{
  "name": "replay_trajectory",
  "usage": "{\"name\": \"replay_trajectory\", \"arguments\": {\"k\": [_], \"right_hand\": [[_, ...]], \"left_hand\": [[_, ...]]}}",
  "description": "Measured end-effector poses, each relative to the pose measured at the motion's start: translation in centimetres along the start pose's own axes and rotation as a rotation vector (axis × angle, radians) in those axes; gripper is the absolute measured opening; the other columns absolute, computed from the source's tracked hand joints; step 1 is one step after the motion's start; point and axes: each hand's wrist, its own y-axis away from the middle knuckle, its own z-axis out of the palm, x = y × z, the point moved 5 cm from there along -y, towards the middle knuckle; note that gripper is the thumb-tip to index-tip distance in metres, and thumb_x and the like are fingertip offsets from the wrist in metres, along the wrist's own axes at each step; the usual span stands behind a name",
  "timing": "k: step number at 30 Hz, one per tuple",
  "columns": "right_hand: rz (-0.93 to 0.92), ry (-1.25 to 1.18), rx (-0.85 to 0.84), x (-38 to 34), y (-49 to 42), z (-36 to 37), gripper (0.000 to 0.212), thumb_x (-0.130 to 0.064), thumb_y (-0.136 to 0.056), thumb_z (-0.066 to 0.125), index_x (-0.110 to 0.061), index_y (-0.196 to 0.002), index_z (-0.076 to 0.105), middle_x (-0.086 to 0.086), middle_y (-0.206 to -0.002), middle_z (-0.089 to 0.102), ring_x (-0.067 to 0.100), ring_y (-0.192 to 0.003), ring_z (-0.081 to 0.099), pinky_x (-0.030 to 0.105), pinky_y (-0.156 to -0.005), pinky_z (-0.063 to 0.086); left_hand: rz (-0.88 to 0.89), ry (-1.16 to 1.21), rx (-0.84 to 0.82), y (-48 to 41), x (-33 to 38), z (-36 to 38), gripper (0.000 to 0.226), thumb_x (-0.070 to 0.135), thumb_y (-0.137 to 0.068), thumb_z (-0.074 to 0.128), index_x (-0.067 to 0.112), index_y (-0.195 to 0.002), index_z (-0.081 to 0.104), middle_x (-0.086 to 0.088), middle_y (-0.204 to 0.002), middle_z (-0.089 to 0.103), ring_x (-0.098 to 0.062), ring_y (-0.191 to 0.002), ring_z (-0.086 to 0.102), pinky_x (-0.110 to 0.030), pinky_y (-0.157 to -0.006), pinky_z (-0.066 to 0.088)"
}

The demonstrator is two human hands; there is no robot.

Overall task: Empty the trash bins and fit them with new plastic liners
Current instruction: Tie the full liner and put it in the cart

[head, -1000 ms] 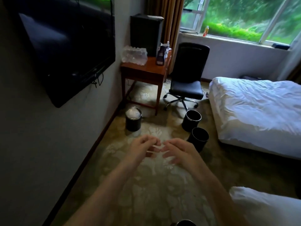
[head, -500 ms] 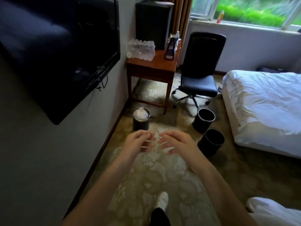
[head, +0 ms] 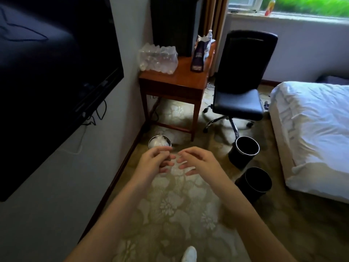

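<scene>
Both hands are held out together above the patterned carpet. My left hand (head: 156, 161) and my right hand (head: 198, 161) pinch a thin, almost clear plastic liner (head: 175, 166) between their fingertips; it is faint and hard to make out. Just beyond my left hand, by the wall, stands a black bin with white plastic in it (head: 159, 142). Two black bins with nothing visible inside stand on the right, the farther one (head: 245, 151) upright and the nearer one (head: 257, 183) leaning toward me.
A wooden side table (head: 175, 82) carries a pack of water bottles and a purple bag. A black office chair (head: 239, 99) stands beside it. The white bed (head: 313, 133) fills the right side. A wall TV (head: 56, 72) hangs at left. My white-shod foot (head: 189, 254) shows below.
The view has moved forward toward the bins and table, which now look larger. My hands stay together at the fingertips, working the thin plastic between them.
</scene>
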Motion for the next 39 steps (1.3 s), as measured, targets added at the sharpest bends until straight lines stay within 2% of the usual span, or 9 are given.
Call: {"name": "replay_trajectory", "arguments": {"k": [3, 7, 12, 18, 24, 27, 31, 35, 39], "right_hand": [[0.037, 0.003, -0.01, 0.1, -4.1, -1.5, 0.02, -0.019, -0.099, 0.057, -0.006, -0.11, 0.067, 0.011, -0.096, 0.075, 0.016, -0.079, 0.071, 0.031, -0.068, 0.055], [0.051, -0.013, -0.058, -0.6, -9.7, -1.4, 0.019, -0.019, -0.098, 0.059, -0.007, -0.108, 0.069, 0.011, -0.094, 0.075, 0.02, -0.081, 0.071, 0.029, -0.067, 0.056], [0.069, -0.006, -0.11, -0.5, -15.7, -0.2, 0.017, -0.022, -0.098, 0.059, -0.011, -0.106, 0.07, 0.006, -0.092, 0.075, 0.018, -0.081, 0.071, 0.025, -0.065, 0.057], [0.091, 0.069, -0.072, -0.8, -23.7, -0.5, 0.017, -0.022, -0.098, 0.059, -0.011, -0.108, 0.068, 0.006, -0.093, 0.075, 0.018, -0.082, 0.073, 0.025, -0.065, 0.058], [0.067, 0.11, -0.019, -4.1, -33.5, 0.1, 0.015, -0.021, -0.098, 0.058, -0.014, -0.107, 0.068, 0.002, -0.089, 0.076, 0.013, -0.076, 0.072, 0.018, -0.059, 0.053], [0.082, 0.088, -0.012, -4.5, -37.7, 0.6, 0.012, -0.022, -0.098, 0.059, -0.017, -0.103, 0.069, 0.002, -0.088, 0.076, 0.015, -0.077, 0.072, 0.018, -0.058, 0.053], [0.12, 0.072, -0.053, -3.8, -42.7, 0.8, 0.013, -0.025, -0.097, 0.06, -0.019, -0.105, 0.068, 0.004, -0.092, 0.075, 0.018, -0.081, 0.073, 0.017, -0.059, 0.051], [0.161, 0.09, -0.108, -3.3, -48.5, 0.2, 0.015, -0.024, -0.097, 0.06, -0.015, -0.105, 0.068, 0.005, -0.091, 0.075, 0.02, -0.081, 0.072, 0.022, -0.063, 0.054], [0.164, 0.184, -0.215, -1.4, -53.9, -0.6, 0.014, -0.024, -0.098, 0.059, -0.014, -0.104, 0.068, 0.001, -0.087, 0.075, 0.013, -0.075, 0.07, 0.022, -0.061, 0.052]], "left_hand": [[-0.045, 0.057, 0.069, -3.0, 0.6, 0.8, 0.016, 0.014, -0.095, 0.061, 0.014, -0.111, 0.061, -0.004, -0.083, 0.075, -0.012, -0.065, 0.066, -0.024, -0.056, 0.053], [-0.057, 0.094, 0.161, -6.9, 2.4, -0.8, 0.021, 0.013, -0.094, 0.061, 0.011, -0.114, 0.059, -0.005, -0.081, 0.074, -0.015, -0.066, 0.066, -0.026, -0.058, 0.053], [-0.088, 0.126, 0.233, -12.2, 3.1, -3.4, 0.015, 0.01, -0.096, 0.058, 0.012, -0.111, 0.059, -0.006, -0.083, 0.074, -0.015, -0.066, 0.066, -0.024, -0.058, 0.054], [-0.165, 0.22, 0.25, -21.3, 2.8, -5.3, 0.016, 0.007, -0.093, 0.06, 0.008, -0.109, 0.062, -0.006, -0.083, 0.075, -0.013, -0.065, 0.066, -0.023, -0.056, 0.053], [-0.134, 0.207, 0.12, -31.9, 6.7, -5.4, 0.013, 0.01, -0.097, 0.055, 0.01, -0.102, 0.067, -0.002, -0.08, 0.075, -0.014, -0.071, 0.067, -0.025, -0.059, 0.053], [-0.145, 0.194, 0.123, -35.9, 7.9, -6.7, 0.014, 0.009, -0.097, 0.054, 0.008, -0.098, 0.069, -0.003, -0.079, 0.075, -0.013, -0.068, 0.067, -0.022, -0.056, 0.054], [-0.175, 0.219, 0.193, -40.4, 8.0, -8.7, 0.015, 0.008, -0.097, 0.054, 0.009, -0.096, 0.069, -0.004, -0.079, 0.074, -0.012, -0.065, 0.066, -0.023, -0.057, 0.053], [-0.201, 0.241, 0.282, -44.6, 7.6, -10.2, 0.016, 0.008, -0.097, 0.054, 0.008, -0.099, 0.07, -0.003, -0.078, 0.075, -0.011, -0.065, 0.067, -0.024, -0.057, 0.053], [-0.26, 0.316, 0.416, -48.0, 5.2, -11.0, 0.013, 0.005, -0.096, 0.054, 0.005, -0.098, 0.067, -0.006, -0.076, 0.072, -0.01, -0.057, 0.065, -0.02, -0.051, 0.052]]}}
